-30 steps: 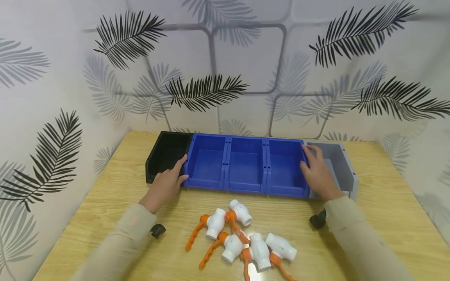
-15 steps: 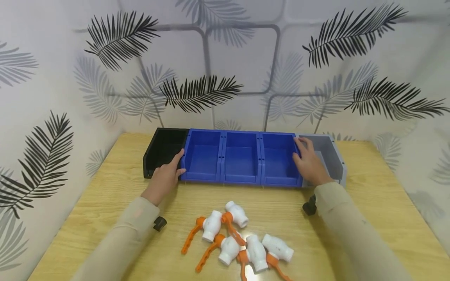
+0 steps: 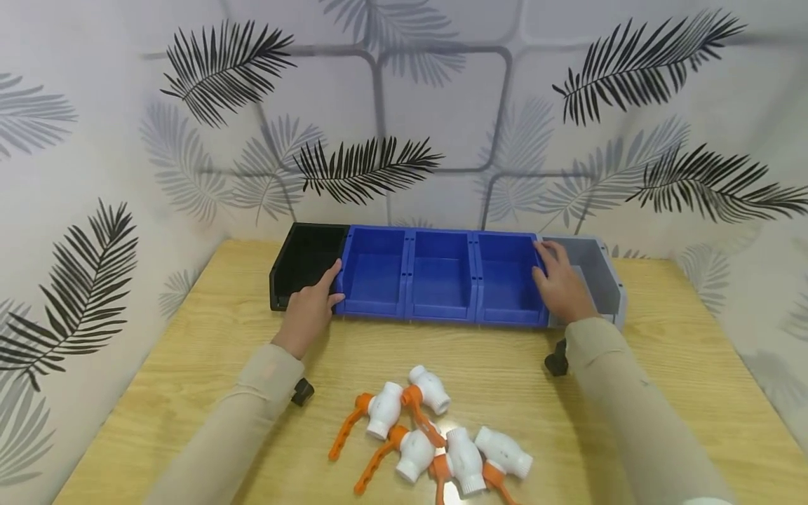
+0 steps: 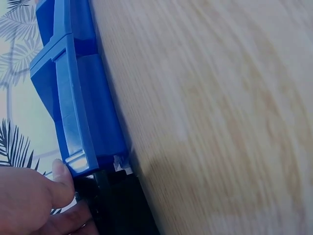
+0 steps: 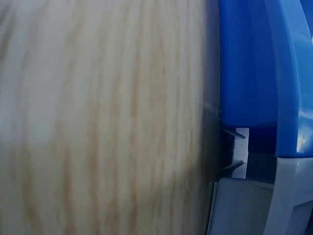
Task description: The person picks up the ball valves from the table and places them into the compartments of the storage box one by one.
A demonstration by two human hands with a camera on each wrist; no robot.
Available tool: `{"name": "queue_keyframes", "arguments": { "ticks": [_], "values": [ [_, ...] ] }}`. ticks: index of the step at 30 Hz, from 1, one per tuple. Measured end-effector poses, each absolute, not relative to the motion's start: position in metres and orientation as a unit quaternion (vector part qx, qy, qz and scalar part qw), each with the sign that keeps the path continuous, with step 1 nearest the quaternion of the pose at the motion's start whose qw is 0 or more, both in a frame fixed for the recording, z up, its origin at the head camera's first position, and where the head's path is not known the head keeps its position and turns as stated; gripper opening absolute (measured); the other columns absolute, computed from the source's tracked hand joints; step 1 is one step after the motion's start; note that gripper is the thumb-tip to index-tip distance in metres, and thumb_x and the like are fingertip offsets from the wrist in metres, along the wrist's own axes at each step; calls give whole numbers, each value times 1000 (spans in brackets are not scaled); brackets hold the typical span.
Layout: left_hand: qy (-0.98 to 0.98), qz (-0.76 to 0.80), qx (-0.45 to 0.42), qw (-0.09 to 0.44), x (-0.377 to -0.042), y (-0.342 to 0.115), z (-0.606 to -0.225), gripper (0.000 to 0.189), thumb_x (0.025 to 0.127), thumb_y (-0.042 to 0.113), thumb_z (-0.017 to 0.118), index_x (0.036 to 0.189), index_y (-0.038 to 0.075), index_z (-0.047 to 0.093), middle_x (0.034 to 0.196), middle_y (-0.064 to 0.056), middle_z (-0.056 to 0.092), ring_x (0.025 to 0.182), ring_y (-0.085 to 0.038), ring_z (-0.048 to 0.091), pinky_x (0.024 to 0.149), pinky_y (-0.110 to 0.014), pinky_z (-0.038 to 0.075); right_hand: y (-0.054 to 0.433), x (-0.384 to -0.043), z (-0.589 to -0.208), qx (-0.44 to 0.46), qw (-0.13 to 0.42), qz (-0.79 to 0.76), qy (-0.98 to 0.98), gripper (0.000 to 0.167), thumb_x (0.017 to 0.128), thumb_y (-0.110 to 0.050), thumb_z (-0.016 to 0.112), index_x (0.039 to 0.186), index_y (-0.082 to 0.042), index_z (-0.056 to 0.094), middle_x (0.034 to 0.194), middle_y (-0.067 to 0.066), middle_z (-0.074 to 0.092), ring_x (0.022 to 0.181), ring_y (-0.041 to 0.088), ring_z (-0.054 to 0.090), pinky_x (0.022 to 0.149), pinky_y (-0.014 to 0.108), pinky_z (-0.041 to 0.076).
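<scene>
Five-part row aside, several storage bins stand joined side by side: a black bin point(image 3: 309, 263) at the left, blue bins point(image 3: 442, 308) in the middle and a grey bin point(image 3: 609, 280) at the right. My left hand point(image 3: 309, 308) grips the wall where black meets blue. In the left wrist view its thumb point(image 4: 61, 183) lies at the blue corner, fingers over on the black side. My right hand point(image 3: 564, 284) holds the wall between the last blue bin and the grey one. The right wrist view shows that seam from the front, with the hand out of sight.
Several white ball valves point(image 3: 463, 459) with orange handles lie on the wooden table point(image 3: 208, 351) in front of the bins. A leaf-patterned wall point(image 3: 435, 196) rises right behind the row. Small black pieces point(image 3: 303, 391) show beside both forearms.
The whole bin row has slid back toward the wall with both hands holding its ends. The valves have stayed in place; the head view has shifted slightly.
</scene>
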State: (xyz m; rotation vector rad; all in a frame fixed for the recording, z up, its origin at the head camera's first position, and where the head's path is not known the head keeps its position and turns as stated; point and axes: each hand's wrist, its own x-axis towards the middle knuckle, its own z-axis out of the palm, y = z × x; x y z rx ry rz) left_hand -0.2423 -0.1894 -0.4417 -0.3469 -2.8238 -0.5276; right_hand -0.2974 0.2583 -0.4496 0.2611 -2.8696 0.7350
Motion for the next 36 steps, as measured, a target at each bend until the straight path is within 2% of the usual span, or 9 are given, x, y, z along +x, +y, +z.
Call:
{"name": "queue_keyframes", "arguments": {
  "ticks": [5,9,13,16,19,22,25,29,36],
  "values": [
    [-968,-175,-122,131,-248,-181,-438,62,89,20,60,144,11,33,45,-2,37,41,-18,33,46,-32,30,266,-299,-446,81,80,242,-963,53,98,-24,36,148,-12,23,149,12,19,103,43,51,78,54,40],
    [-969,-183,-120,111,-253,-176,-434,62,90,21,59,145,12,32,45,-2,38,40,-18,32,44,-32,29,271,-303,-446,75,74,232,-967,53,98,-25,34,148,-14,22,150,11,18,101,42,52,73,53,41],
    [-970,-203,-120,52,-260,-177,-428,64,92,26,56,147,17,26,57,-10,52,46,-21,40,51,-38,40,276,-307,-445,76,70,224,-969,53,98,-25,34,148,-13,22,149,12,19,92,40,54,68,51,42],
    [-966,-223,-130,-1,-268,-180,-422,63,93,30,54,148,20,25,63,-11,53,50,-20,40,60,-39,42,281,-308,-444,81,79,196,-974,53,97,-24,36,147,-9,25,146,15,24,101,41,49,77,54,40],
    [-962,-227,-150,-17,-277,-183,-415,54,94,33,51,144,18,35,65,-6,54,48,-16,41,52,-35,41,285,-306,-441,93,105,146,-979,52,96,-24,38,143,-2,32,141,20,30,115,45,37,87,58,34],
    [-961,-222,-164,26,-288,-188,-406,41,95,31,50,132,13,52,68,-1,58,46,-14,44,45,-32,37,285,-300,-436,109,150,108,-977,51,95,-27,43,138,0,39,136,22,36,117,46,34,87,60,33],
    [-960,-212,-151,99,-302,-195,-396,28,95,27,51,113,9,62,78,-2,63,53,-14,51,49,-34,42,281,-289,-429,133,187,104,-968,49,92,-26,50,134,-2,45,133,22,40,116,45,36,85,60,33],
    [-962,-197,-96,163,-320,-211,-383,22,93,24,51,101,6,61,76,-6,61,59,-20,54,55,-39,45,271,-265,-421,174,202,109,-958,45,87,-22,57,128,-4,52,128,20,46,113,42,41,81,58,36],
    [-965,-169,1,203,-341,-249,-386,24,92,22,48,98,-1,50,83,-19,53,65,-37,54,53,-51,43,260,-211,-412,248,190,127,-941,32,83,-18,64,111,-3,63,109,13,59,101,34,54,79,51,42]
  ]
}}
